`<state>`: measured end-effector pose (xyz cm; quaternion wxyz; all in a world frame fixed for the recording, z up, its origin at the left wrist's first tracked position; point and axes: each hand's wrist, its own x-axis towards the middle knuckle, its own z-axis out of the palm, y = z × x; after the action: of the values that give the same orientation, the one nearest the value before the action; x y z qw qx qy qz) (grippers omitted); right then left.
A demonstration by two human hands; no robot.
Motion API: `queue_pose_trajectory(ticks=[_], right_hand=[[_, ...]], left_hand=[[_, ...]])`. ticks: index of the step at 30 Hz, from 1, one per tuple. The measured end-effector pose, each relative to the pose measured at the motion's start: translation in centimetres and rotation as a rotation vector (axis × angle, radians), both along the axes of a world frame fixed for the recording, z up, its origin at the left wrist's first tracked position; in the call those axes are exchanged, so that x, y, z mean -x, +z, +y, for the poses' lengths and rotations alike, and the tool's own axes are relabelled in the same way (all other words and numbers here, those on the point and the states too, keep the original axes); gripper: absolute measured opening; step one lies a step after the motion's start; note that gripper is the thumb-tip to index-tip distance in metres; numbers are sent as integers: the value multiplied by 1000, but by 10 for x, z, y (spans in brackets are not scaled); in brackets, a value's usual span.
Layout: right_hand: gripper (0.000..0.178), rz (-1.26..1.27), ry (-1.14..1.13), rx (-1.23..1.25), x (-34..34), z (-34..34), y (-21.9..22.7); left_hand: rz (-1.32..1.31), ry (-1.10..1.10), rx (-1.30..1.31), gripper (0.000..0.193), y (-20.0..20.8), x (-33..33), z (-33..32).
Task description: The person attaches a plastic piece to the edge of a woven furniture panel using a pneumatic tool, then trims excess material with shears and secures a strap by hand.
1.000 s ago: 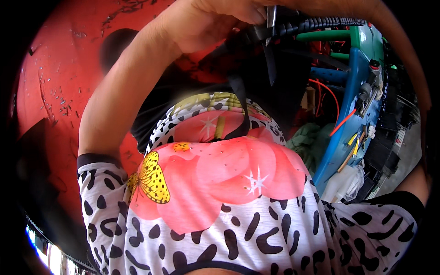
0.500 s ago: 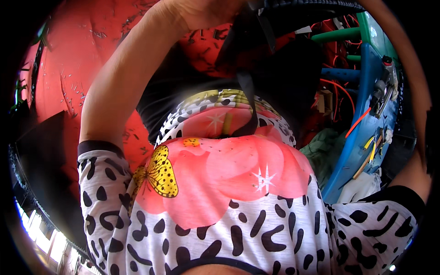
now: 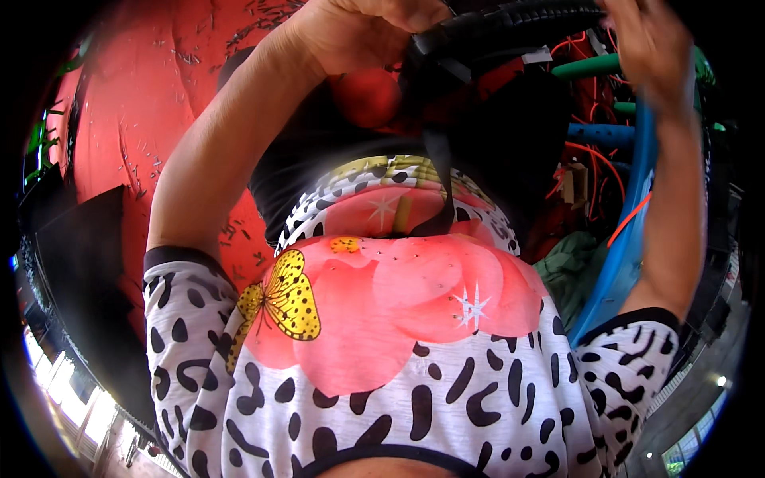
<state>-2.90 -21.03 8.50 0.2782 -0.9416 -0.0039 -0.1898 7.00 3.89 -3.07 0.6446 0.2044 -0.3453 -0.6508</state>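
A black ribbed piece with a curved, padded-looking edge (image 3: 518, 22) spans the top of the view, partly cut off by the frame. At its left end my left hand (image 3: 370, 32) is closed, thumb against the black edge; the other fingertips are hidden or out of frame. My right hand (image 3: 655, 52) is raised beside the piece's right end, smeared by motion, its fingertips cut off at the top. Whether it grips the piece cannot be made out. Beneath, dark material lies in shadow, and a dark strap (image 3: 438, 159) hangs toward my patterned shirt (image 3: 398, 319).
To the left is a red surface (image 3: 159, 95) strewn with small dark scraps. A blue curved edge (image 3: 617, 279) with green and blue bars (image 3: 586, 68) stands at the right, among orange-red hoses (image 3: 629, 219). A small cardboard box (image 3: 574, 185) and green cloth (image 3: 567, 267) lie there.
My right hand has come inward from the far right rim to the black piece's right end. My left hand has shifted slightly right and down. My right forearm now covers the tools on the blue surface.
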Motion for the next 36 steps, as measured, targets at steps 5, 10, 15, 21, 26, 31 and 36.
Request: queue_pose_trajectory(ticks=[5,10,15,21,26,31,36], right_hand=[[10,77,190,-517,93,90,-24],[23,-231,282,-504,83,143,-50],[29,-360,264,-258,55,145,-63],[16,-162,193,-729,58,146,-70],[11,-148,232,-953,61,143,-72],[12,-38,224,-1198,70,142,-68],[12,-1,161,-1473,77,147,-66]], left_hand=[[35,46,-71,50,-1,-10,13],[57,48,-98,46,-2,-9,7],[102,99,-182,39,-3,-3,10],[134,166,-203,26,-9,-2,10],[91,167,-186,27,-3,4,7],[133,120,-220,31,8,12,5],[89,152,-193,31,4,12,1]])
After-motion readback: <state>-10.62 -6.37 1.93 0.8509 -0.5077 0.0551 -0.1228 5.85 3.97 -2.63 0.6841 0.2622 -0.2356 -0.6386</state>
